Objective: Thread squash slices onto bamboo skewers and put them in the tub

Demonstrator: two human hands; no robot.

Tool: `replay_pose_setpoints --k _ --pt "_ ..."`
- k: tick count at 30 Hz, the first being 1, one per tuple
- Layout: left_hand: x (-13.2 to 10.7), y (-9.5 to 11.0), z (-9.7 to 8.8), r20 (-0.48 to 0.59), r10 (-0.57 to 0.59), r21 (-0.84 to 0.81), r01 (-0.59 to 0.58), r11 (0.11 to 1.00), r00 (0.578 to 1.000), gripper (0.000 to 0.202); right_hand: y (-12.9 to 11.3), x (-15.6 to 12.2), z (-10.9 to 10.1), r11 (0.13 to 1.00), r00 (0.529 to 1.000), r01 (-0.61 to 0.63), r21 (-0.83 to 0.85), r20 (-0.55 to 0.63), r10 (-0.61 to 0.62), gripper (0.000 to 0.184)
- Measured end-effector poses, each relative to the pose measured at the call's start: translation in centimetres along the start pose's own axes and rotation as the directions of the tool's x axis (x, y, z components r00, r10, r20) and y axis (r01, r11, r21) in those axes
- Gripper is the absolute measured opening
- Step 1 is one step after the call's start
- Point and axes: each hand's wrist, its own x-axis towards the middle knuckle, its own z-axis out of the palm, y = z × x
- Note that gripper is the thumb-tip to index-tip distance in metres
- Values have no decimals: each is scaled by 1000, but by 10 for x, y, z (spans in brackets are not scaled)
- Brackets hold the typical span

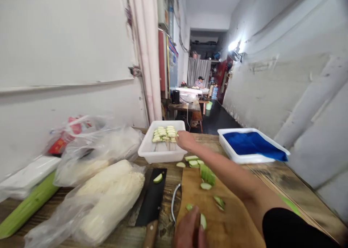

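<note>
Soft, even daylight fills the near scene, while a glaring white wall lamp (235, 45) blows out and the far corridor sinks into dimness. Wide-angle distortion bends the pale walls (54, 41) and grey pipes (307, 106) at the edges. The left hand (190, 231) and the clear plastic bags (103, 146) are blurred, and shadows on the wooden worktop (168, 184) are faint.

Bagged mushrooms (108, 201) crowd the desk's (274, 175) left side, with a cleaver (152, 201) wedged between them and the cutting board (231, 222). A white tray (160, 155) and a blue-lined tray (236, 157) line the far edge. The right hand (185, 139) partly fills the gap between them. Bare wood runs along the right edge.
</note>
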Motion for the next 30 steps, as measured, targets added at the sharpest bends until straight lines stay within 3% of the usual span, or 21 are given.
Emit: replay_pose_setpoints --k 4,6,8,11,14,17,22,26,30 --pt "-1 16 -16 69 98 149 -107 983 993 39 90 -91 -51 988 997 -68 -140 -36 63 27" --pt "3 23 -20 68 106 231 -119 966 992 38 144 -150 -73 950 980 -201 -238 -47 196 26" --pt "6 27 -22 54 122 290 -133 948 991 37 191 -212 -87 864 927 -369 -341 -75 367 26" --pt "7 32 -23 35 87 375 -94 922 996 37 243 -293 -88 727 835 -524 -443 -100 541 27" --pt "5 35 -22 22 33 407 -39 913 999 41 276 -344 -72 673 794 -562 -480 -86 601 27" --pt "5 41 -21 -10 24 409 -18 912 1000 43 297 -369 -53 677 786 -568 -467 -64 615 28" --pt "8 63 -16 -23 2 456 8 890 1000 41 318 -376 -33 718 797 -564 -407 -40 603 29" --pt "16 78 5 162 99 425 -160 891 982 35 328 -373 -26 722 788 -575 -385 -23 615 29" --pt "30 86 42 428 236 349 -400 847 873 29 332 -369 -28 726 778 -580 -369 12 628 30"
